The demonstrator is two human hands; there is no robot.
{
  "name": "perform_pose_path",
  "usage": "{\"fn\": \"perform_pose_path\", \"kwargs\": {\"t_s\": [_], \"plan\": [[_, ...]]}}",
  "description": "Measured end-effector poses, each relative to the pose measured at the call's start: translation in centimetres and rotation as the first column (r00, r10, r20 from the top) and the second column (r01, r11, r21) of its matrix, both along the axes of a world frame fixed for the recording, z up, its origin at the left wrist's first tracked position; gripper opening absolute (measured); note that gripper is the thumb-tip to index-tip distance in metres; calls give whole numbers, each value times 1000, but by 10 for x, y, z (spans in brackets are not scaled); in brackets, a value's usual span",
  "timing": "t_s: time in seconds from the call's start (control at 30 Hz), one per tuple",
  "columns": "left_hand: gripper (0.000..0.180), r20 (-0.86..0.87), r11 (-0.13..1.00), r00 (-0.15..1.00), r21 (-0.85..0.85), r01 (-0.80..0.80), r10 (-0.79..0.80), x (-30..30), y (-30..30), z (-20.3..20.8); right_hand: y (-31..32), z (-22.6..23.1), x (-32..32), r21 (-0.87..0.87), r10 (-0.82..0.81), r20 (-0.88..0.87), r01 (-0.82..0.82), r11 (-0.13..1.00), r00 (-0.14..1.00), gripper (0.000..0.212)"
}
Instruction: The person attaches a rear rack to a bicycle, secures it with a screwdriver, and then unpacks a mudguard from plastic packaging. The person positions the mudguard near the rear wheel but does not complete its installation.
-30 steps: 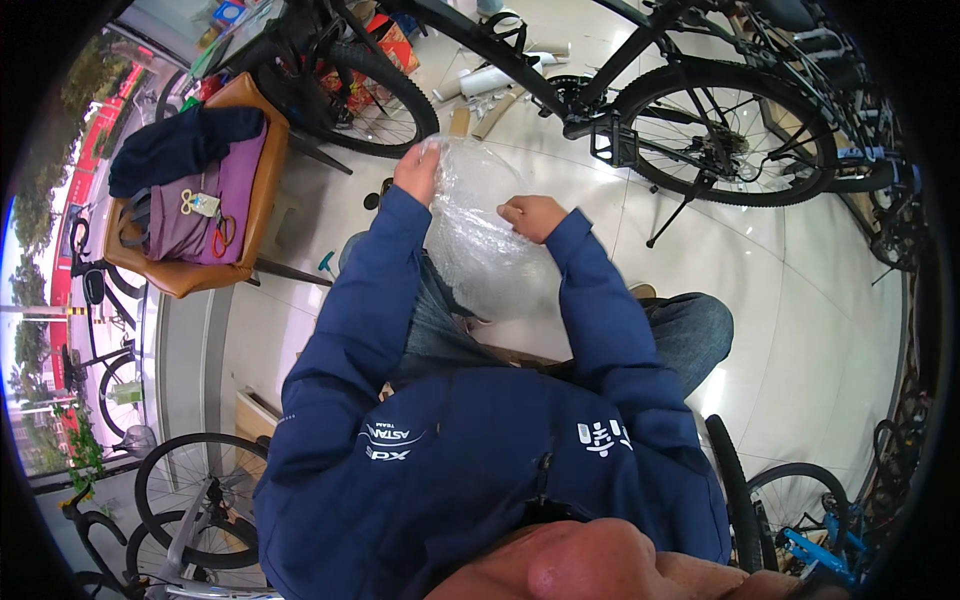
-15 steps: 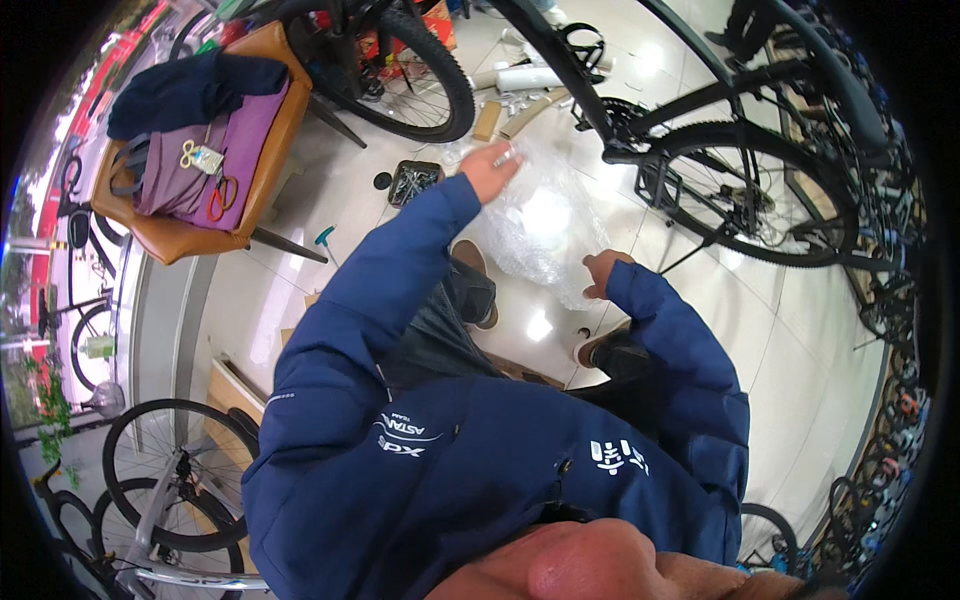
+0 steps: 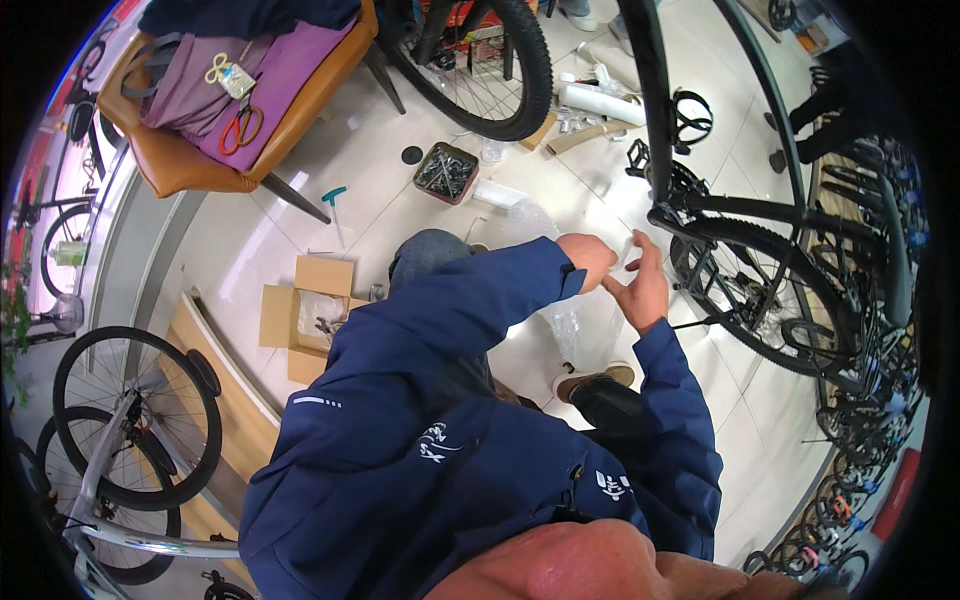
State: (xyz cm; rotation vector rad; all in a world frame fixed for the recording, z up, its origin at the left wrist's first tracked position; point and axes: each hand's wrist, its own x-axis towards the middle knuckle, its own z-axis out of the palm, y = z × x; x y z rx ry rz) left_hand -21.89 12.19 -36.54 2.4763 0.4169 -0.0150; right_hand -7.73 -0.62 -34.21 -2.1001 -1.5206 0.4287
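Note:
A clear sheet of bubble wrap [image 3: 585,330] hangs in front of me, above the tiled floor by my shoes. My left hand [image 3: 588,258] is closed on its upper edge, fingers curled in. Close beside it on the right, my right hand [image 3: 645,288] has its thumb and fingers apart, curved around the same edge of the wrap. A black bicycle [image 3: 710,205] stands just beyond my right hand, propped on its kickstand.
A square tray of small metal parts [image 3: 446,173] lies ahead, near a teal-handled T-shaped tool [image 3: 336,200]. An opened cardboard box [image 3: 310,318] sits at left. A brown chair [image 3: 180,165] bears cloths and scissors [image 3: 240,130]. Packing tubes [image 3: 600,104] lie farther off.
My hands, wide apart on the bubble wrap before, have come together at the right near the bicycle. The wrap now hangs narrower below them. My view has shifted, showing the cardboard box.

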Motion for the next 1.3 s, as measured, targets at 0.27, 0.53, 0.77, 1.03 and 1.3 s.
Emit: {"fn": "perform_pose_path", "kwargs": {"t_s": [0.27, 0.53, 0.77, 1.03, 1.3], "plan": [[30, -54, 998, 996, 2, -67, 67, -21, 13, 29, 28, 0, -7, -107, 228, 113, -216, 971, 967, 37], [49, 187, 936, 981, -353, 13, 57, -76, 186, -23, -9, 30, 33, -309, 102, 229, -27, 951, 968, 23], [75, -239, 931, 904, 179, -318, 355, -67, 211, -256, -17, 25, 56, -350, -203, -445, 39, 936, 872, 17], [63, -224, 741, 862, 633, -225, 454, -23, 232, -318, -19, 27, 74, -391, -371, -617, 139, 910, 694, 14], [39, -225, 854, 843, 323, -408, 488, 6, 295, -332, -10, 9, 76, -452, -424, -649, 129, 883, 632, 19]]}}
